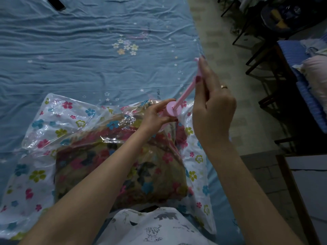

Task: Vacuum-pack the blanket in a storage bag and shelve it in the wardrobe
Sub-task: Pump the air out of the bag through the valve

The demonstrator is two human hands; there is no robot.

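Stretching across most of the room, the bed (70, 50) carried a wrinkled blue sheet, and a dark phone (56, 3) lay at its far corner, well apart from the work. Nearer the person, the bag (35, 165) lay flat on the sheet, clear plastic printed with flowers, with the blanket (115, 170) folded inside it and bulging up through the middle. At the bag's far right edge stood the pink pump (172, 108), its barrel set down on the bag where I took the valve to be, though the valve itself was hidden. The left hand (155, 115) was wrapped around the barrel, holding it down on the bag. The right hand (212, 106) was raised above and to the right, fingers pinched round the handle at the top of the drawn-out rod (185, 92). The blanket lay just under the left forearm, nearer the person than both hands. The rod leaned well off the barrel's line, and I thought a push at that slant could bend it or tip the barrel off its seat, letting air back in. The plastic was loose and crinkled, so much pumping seemed left; a slack left grip would cause the same leak. I could not tell whether the bag's mouth was sealed.
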